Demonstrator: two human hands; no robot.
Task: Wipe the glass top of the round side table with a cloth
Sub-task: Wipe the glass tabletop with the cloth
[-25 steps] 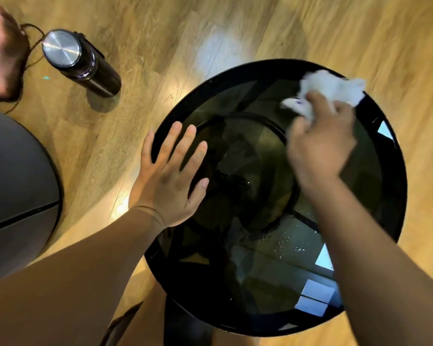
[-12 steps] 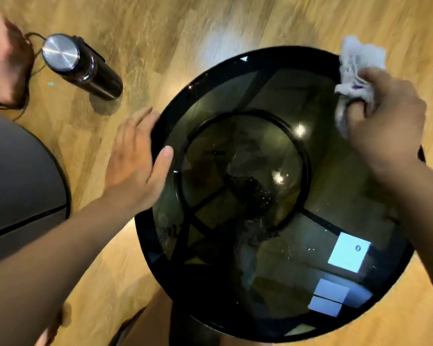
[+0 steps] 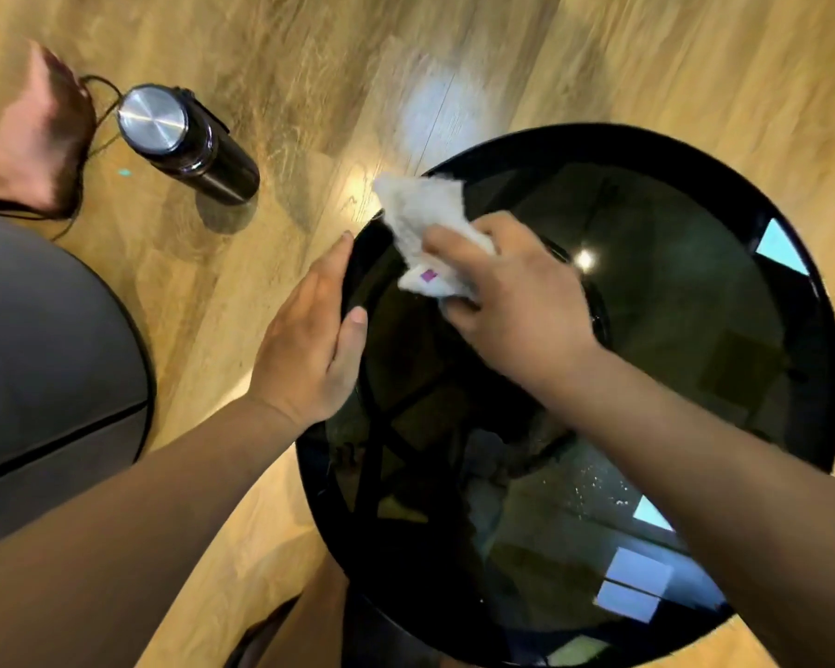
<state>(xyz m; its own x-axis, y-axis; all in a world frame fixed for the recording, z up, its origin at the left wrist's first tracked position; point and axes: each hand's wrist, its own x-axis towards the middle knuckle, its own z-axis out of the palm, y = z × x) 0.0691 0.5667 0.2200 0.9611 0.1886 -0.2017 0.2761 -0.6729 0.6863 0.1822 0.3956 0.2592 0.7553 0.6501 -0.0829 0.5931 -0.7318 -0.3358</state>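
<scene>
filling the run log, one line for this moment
right hand: white cloth on glass top | left hand: at rim

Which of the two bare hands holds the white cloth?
The right hand grips the crumpled white cloth on the round black glass table top. The left hand holds nothing and only rests on the table's edge.
</scene>
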